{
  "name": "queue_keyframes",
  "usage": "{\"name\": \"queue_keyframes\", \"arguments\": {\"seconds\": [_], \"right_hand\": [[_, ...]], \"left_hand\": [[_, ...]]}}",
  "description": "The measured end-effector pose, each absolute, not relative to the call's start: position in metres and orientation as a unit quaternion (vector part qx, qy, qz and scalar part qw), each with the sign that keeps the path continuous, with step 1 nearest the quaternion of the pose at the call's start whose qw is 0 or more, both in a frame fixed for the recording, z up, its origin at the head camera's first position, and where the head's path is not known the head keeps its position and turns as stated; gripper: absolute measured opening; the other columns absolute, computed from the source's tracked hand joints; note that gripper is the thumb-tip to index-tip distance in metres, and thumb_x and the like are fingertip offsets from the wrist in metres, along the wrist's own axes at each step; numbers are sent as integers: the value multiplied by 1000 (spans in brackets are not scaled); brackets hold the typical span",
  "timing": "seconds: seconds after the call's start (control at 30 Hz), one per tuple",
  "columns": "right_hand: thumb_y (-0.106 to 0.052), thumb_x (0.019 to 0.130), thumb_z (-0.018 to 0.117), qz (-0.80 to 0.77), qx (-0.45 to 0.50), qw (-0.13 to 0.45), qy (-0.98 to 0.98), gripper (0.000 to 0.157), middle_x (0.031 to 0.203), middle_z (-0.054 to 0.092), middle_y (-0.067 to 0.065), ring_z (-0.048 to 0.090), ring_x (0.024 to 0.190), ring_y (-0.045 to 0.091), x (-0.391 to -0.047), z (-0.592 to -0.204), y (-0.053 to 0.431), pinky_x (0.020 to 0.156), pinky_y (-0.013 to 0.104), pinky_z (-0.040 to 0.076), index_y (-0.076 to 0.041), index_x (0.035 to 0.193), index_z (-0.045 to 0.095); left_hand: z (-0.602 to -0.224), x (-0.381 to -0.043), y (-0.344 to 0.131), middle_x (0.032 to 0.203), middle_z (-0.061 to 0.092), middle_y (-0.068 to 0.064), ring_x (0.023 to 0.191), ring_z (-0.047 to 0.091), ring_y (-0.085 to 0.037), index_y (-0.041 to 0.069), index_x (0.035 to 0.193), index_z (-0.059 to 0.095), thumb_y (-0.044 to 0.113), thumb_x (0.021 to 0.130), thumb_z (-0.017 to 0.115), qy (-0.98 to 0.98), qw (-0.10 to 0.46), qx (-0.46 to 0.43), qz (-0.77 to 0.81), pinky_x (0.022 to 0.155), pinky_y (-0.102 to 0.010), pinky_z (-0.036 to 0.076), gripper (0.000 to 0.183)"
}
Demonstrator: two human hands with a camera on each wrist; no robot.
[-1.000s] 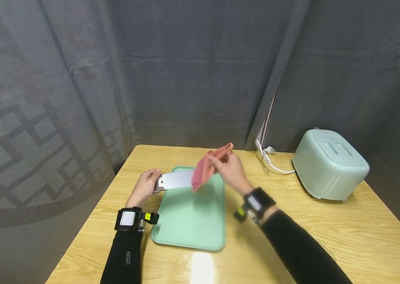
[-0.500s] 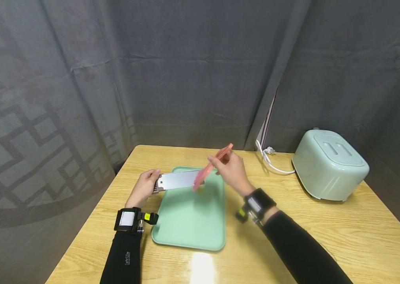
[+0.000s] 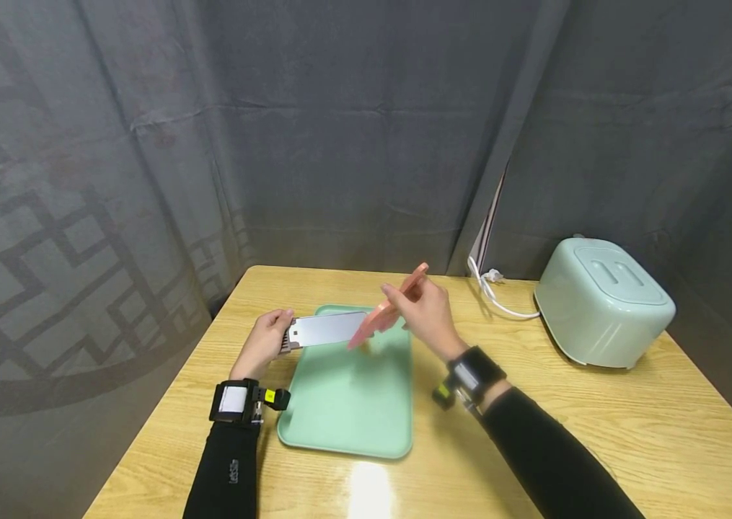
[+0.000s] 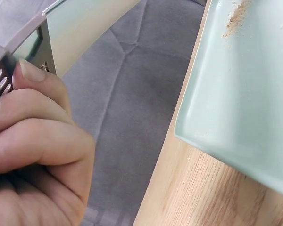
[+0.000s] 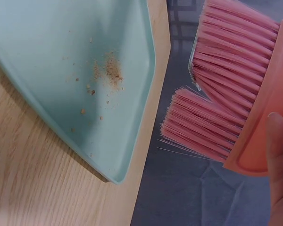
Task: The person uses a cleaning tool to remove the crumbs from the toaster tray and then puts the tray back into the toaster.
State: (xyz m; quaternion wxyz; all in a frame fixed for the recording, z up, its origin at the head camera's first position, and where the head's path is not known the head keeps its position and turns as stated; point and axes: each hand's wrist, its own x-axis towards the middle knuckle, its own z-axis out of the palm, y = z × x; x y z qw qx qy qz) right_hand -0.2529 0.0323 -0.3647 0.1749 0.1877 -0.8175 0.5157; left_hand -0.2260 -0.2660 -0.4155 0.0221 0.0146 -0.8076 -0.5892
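My left hand [image 3: 262, 344] grips the grey end of a flat metal crumb tray [image 3: 327, 329], held level above a mint-green serving tray [image 3: 353, 411]. In the left wrist view, the curled fingers [image 4: 42, 141] wrap the slotted grey handle [image 4: 26, 37]. A pink hand brush [image 3: 384, 314] is pinched between thumb and fingers of my right hand [image 3: 429, 313]. Its bristles [image 5: 231, 56] touch the free end of the crumb tray and splay around its edge in the right wrist view. Brown crumbs [image 5: 112, 70] lie scattered on the green tray below.
A mint-green toaster [image 3: 606, 303] stands on the wooden table [image 3: 502, 447] at the right. Its white cord [image 3: 495, 299] runs toward the back edge. Behind the table hangs a grey curtain [image 3: 366, 144].
The brush has turned from showing its broad bristle face to nearly edge-on, and its bristle tip now points slightly farther left. The left hand and crumb tray stay in place.
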Motion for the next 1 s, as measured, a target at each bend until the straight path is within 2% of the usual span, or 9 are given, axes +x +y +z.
{"name": "queue_keyframes", "arguments": {"seconds": [0.17, 0.57, 0.8, 0.9, 1.0], "right_hand": [[-54, 81, 64, 515, 173, 182, -819, 43, 70, 65, 6, 55, 45, 16, -253, -366, 33, 36, 33, 48, -12, 82, 55], [-53, 82, 63, 542, 178, 170, -803, 42, 71, 66, 9, 56, 43, 17, -252, -364, 30, 36, 33, 49, -12, 85, 55], [-32, 86, 66, 590, 209, 180, -759, 30, 68, 63, 19, 55, 43, 27, -234, -343, 19, 37, 34, 49, -4, 89, 56], [-24, 87, 65, 601, 217, 170, -750, 26, 71, 63, 22, 56, 46, 31, -221, -326, 11, 39, 33, 50, -1, 93, 55], [-21, 88, 64, 605, 229, 145, -749, 26, 78, 66, 22, 60, 52, 29, -215, -317, 5, 44, 33, 52, 1, 98, 55]], "left_hand": [[-416, -226, -266, 80, 56, -8, 67, 55, -19, 3, 100, 55, 43, 100, 35, -809, 21, 15, -587, 53, -27, 46, 45], [-411, -224, -262, 77, 55, -6, 64, 54, -17, 2, 101, 56, 40, 100, 35, -820, 37, 17, -571, 52, -25, 45, 43], [-410, -224, -261, 77, 55, -6, 64, 54, -17, 2, 100, 56, 37, 101, 35, -819, 37, 16, -572, 52, -25, 45, 41], [-409, -224, -261, 77, 55, -7, 64, 54, -17, 2, 99, 56, 36, 101, 35, -824, 40, 10, -565, 52, -25, 44, 41], [-409, -224, -260, 77, 55, -7, 64, 54, -18, 2, 99, 56, 35, 101, 36, -828, 41, 5, -560, 53, -26, 43, 39]]}}
